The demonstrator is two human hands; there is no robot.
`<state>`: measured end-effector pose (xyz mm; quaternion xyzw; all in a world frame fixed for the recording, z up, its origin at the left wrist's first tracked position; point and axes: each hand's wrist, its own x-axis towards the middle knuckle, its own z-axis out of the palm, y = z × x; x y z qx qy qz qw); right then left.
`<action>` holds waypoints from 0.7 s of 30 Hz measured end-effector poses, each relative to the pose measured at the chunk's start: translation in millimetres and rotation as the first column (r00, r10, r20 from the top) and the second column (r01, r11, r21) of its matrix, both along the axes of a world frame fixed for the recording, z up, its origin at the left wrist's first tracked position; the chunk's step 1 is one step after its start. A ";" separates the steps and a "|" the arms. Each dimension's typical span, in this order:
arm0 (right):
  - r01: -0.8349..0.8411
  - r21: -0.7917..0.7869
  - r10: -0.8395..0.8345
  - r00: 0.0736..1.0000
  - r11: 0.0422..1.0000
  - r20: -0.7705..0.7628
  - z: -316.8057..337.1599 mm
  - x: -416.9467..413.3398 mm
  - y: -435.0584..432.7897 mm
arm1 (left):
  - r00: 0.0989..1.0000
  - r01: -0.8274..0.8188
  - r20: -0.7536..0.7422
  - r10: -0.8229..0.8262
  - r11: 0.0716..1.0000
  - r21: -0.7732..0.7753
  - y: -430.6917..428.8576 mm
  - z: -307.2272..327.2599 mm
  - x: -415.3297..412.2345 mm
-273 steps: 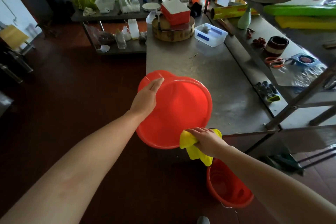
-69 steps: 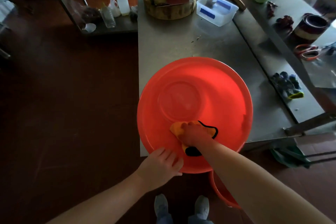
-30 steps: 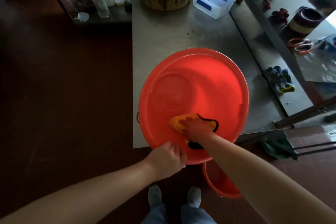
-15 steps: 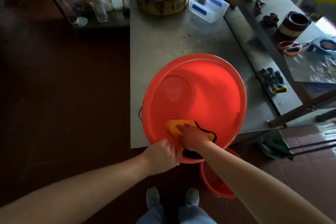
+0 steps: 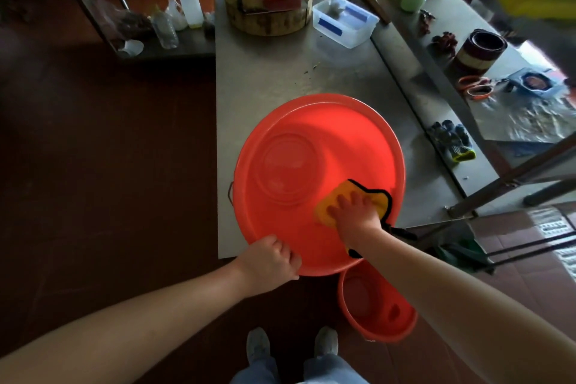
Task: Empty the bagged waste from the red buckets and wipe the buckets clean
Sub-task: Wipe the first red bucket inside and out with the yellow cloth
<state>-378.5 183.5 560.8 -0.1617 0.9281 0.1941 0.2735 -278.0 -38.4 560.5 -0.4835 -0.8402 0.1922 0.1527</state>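
The left hand (image 5: pixel 270 259) is clamping its grip on the near rim of the wide red plastic bucket (image 5: pixel 296 140) on the steel counter (image 5: pixel 265 78); the right hand (image 5: pixel 355 215), fingers flat, is pressing a yellow black-edged cloth (image 5: pixel 324 211) inside. No bag is showing; wiping is proceeding, with a smaller red bucket (image 5: pixel 374 305) waiting on the floor (image 5: pixel 93 165).

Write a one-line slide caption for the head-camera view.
Left hand grips the rim of a red bucket at a steel table's edge while the right hand presses a yellow cloth inside it.
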 end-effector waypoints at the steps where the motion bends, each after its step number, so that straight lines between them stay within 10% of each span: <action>1: 0.031 -0.025 -0.031 0.999 0.999 0.017 0.4 6.4 -3.8 | 1.000 0.003 -0.004 -0.003 1.000 0.000 0.8 0.8 -1.5; 10: 0.275 -0.373 -0.182 0.947 0.886 0.265 -0.8 44.8 -57.7 | 1.000 0.015 0.013 -0.015 1.000 -0.006 -4.1 3.1 -2.8; 21: 0.098 -0.101 -0.101 0.995 0.990 -0.023 24.7 36.5 -8.0 | 0.997 -0.043 0.071 0.042 0.999 0.004 -0.4 15.5 -5.6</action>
